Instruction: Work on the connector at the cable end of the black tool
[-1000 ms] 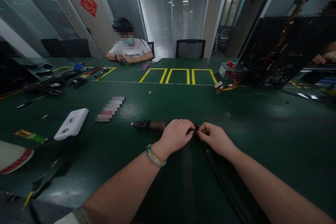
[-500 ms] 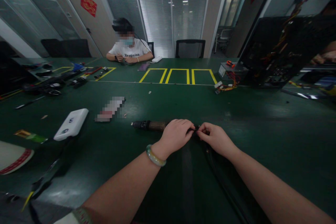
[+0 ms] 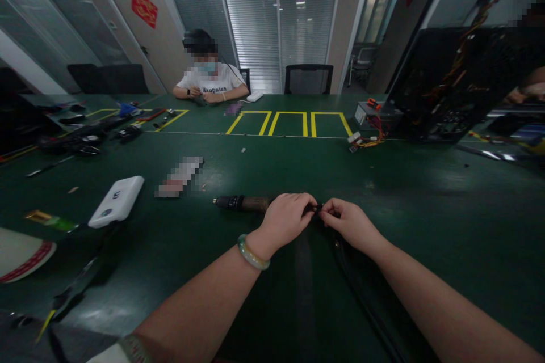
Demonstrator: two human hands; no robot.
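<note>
A dark cylindrical tool (image 3: 254, 204), looking like an electric screwdriver, lies across the green table with its narrow tip to the left. My left hand (image 3: 288, 216) is closed over the tool's right end and covers it. Close beside, almost fingertip to fingertip, my right hand (image 3: 351, 226) pinches the end of a thick black cable (image 3: 347, 272). That cable runs from under my right hand down toward the near edge. Both hands meet at a small dark joint (image 3: 318, 208), whose details are mostly hidden by my fingers.
A white power bank (image 3: 117, 201) and a blurred-out flat item (image 3: 181, 177) lie left. Near them are a green-handled tool (image 3: 53, 221) and a cup (image 3: 23, 255). A person (image 3: 208, 79) sits opposite. A computer case (image 3: 451, 85) and power supply (image 3: 374, 116) stand right.
</note>
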